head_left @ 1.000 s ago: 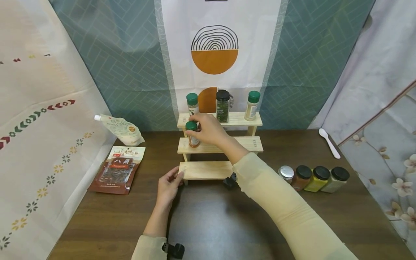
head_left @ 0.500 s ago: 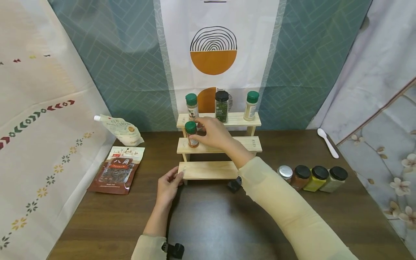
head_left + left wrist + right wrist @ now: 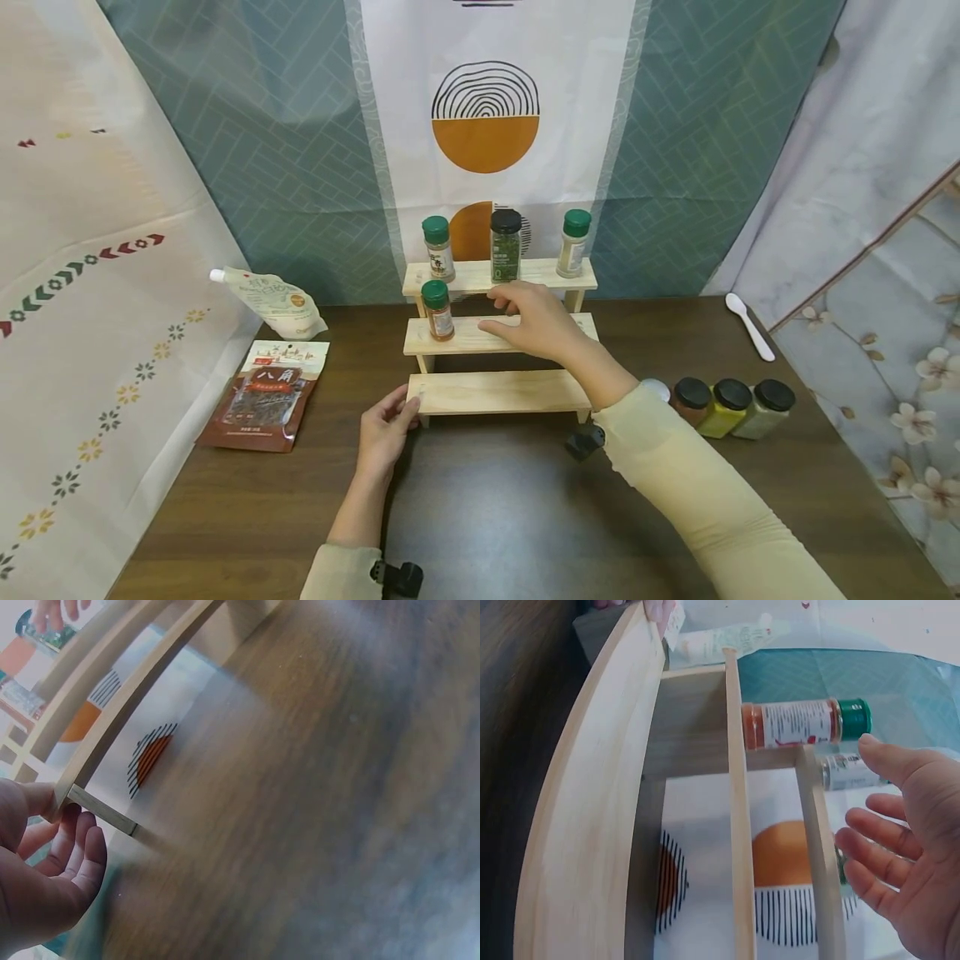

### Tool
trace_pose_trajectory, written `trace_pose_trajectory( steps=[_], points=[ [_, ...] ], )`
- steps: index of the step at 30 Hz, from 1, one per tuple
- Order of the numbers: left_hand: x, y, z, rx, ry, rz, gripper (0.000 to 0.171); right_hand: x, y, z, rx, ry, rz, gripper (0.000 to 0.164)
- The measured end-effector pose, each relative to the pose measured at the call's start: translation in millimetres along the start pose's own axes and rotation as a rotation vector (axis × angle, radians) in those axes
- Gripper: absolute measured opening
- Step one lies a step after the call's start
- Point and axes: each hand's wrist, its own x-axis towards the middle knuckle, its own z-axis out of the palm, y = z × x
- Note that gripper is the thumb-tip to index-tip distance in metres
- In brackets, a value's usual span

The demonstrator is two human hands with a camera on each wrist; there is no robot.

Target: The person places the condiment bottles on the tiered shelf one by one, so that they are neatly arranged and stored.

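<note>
A three-tier wooden spice rack (image 3: 502,392) stands on the table. My left hand (image 3: 385,429) pinches the left end of its lowest step, thumb over the board and fingers below, as the left wrist view also shows. My right hand (image 3: 542,323) is over the middle step with fingers relaxed and nothing in them. To its left, a green-capped spice jar (image 3: 438,312) with reddish contents stands upright at the left end of that step. On the top step are a green-capped jar (image 3: 438,250), a black-capped jar of green herbs (image 3: 506,248) and another green-capped jar (image 3: 573,246).
Several jars (image 3: 722,408) stand in a row right of the rack, one partly behind the right sleeve. A white spoon (image 3: 750,327) lies farther back. At left are a spouted pouch (image 3: 273,304) and a brown packet (image 3: 266,398). A patterned cloth (image 3: 300,150) hangs behind.
My right hand has let go of the green-capped jar with reddish contents on the middle step and moved right, away from it. The left hand keeps its hold on the rack.
</note>
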Motion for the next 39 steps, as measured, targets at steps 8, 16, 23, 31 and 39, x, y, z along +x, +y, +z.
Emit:
trace_pose_trajectory(
  steps=[8, 16, 23, 31, 39],
  points=[
    [-1.0, -1.3, 0.5, 0.000, 0.011, 0.019, 0.038, -23, 16, -9, -0.019, 0.023, -0.027, 0.040],
    [-1.3, -2.3, 0.4, 0.003, 0.011, 0.019, 0.037, -46, 35, -14, -0.002, 0.049, -0.020, 0.038],
    [-1.4, -1.1, -0.6, -0.003, 0.004, 0.015, 0.038, -62, 49, -19, 0.025, 0.028, -0.021, 0.040],
    [-1.3, 2.2, 0.2, -0.007, -0.006, 0.019, 0.040, -86, 69, -27, 0.048, 0.026, -0.029, 0.039],
    [-0.7, -0.7, -0.1, 0.006, 0.003, 0.010, 0.038, -108, 90, -36, 0.010, 0.037, -0.035, 0.037]
  ],
)
